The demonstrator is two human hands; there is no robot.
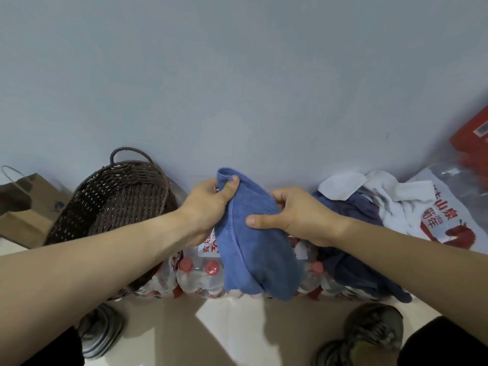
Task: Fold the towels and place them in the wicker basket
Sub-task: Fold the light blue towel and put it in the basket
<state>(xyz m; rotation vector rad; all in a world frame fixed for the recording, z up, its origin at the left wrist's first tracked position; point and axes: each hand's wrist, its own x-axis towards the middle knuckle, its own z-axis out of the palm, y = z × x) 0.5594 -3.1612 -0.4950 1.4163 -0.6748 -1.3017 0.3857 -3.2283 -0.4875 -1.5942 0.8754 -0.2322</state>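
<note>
Two shoes at the bottom: left shoe (101,330), right shoe (375,330), both on the pale floor (237,336). Above them both bare forearms reach forward. Left hand (211,204) pinches the upper edge of the blue towel (253,247), thumb curled over the top fold. Right hand (295,215) grips the same towel mid-height, thumb across the front, fingers curled behind. The towel is bunched, held in the air between the hands, its lower end hanging in front of a shrink-wrapped pack of water bottles (200,276) with red caps. The pack sits on the floor. The wicker basket (113,207) is dark brown and tilted, just left of the pack and touching it; nothing visible inside. To the right, on top of the packs, lies an unfolded heap: dark blue towel (353,260) and white towel (390,199). Printed plastic wrap (443,220) is beside the heap. A brown paper bag (23,207) is far left and a red box (472,143) far right. The grey wall (237,75) is behind everything.
</note>
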